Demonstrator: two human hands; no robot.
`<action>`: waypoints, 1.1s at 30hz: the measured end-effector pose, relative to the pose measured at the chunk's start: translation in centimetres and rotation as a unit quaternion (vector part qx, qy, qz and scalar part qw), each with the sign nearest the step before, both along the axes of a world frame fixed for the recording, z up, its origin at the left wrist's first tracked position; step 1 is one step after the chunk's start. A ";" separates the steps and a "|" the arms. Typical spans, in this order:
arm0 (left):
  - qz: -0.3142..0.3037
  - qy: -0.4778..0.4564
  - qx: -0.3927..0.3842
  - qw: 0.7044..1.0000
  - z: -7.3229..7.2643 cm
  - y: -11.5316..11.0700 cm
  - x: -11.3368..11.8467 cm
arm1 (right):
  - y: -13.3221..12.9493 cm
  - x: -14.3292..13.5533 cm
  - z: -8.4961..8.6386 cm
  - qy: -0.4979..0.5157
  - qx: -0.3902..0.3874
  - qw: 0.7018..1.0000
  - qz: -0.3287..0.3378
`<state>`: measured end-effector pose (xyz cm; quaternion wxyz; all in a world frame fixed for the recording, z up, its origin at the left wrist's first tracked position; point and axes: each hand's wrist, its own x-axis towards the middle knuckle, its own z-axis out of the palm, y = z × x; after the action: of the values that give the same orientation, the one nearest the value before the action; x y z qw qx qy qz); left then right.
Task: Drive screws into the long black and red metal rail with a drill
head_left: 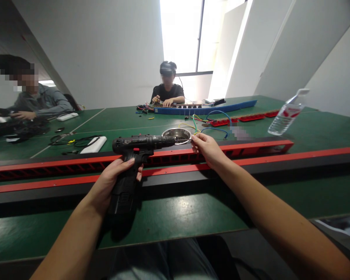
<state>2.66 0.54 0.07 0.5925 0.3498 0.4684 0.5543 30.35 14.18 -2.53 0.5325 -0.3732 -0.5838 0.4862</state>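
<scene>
1 black cordless drill (134,147), held over 2 long red-and-black rails (175,169) on the green table (181,221). Left hand (116,173) wrapped around its grip. Right hand (205,147): fingertips pinched at the far end of 1 thin bit (183,140); too small to tell if a screw's there too. 1 metal bowl (167,131) just behind the chuck, small dark pieces inside, too many to count. 1 tilted-looking bottle (286,116) at right, 2 white packs (95,145) at left. 2 other people (168,91) seated.
</scene>
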 end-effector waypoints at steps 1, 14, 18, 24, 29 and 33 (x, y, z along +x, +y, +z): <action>-0.002 -0.001 -0.001 1.000 0.0 0.0 0.0 | 0.0 0.0 0.0 -0.005 0.006 1.000 0.000; 0.006 -0.004 0.000 1.000 0.1 -0.1 0.0 | 0.3 0.0 -0.4 0.011 0.001 1.000 0.011; 0.007 -0.011 -0.009 1.000 0.1 0.0 0.1 | 0.3 -0.1 -0.4 0.023 -0.008 1.000 0.017; 0.004 -0.009 0.000 1.000 -0.1 0.0 -0.1 | 0.2 0.0 -0.4 -0.012 0.014 1.000 -0.003; -0.006 -0.003 -0.001 1.000 -0.1 0.0 -0.2 | 0.2 0.0 -0.4 -0.027 0.017 0.999 -0.006; -0.009 0.002 0.003 1.000 -0.1 0.0 -0.2 | 0.2 0.0 -0.3 -0.028 0.013 1.000 -0.006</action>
<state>2.50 0.58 -0.01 0.5955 0.3568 0.4651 0.5493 30.31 14.33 -2.87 0.5236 -0.3831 -0.6025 0.4648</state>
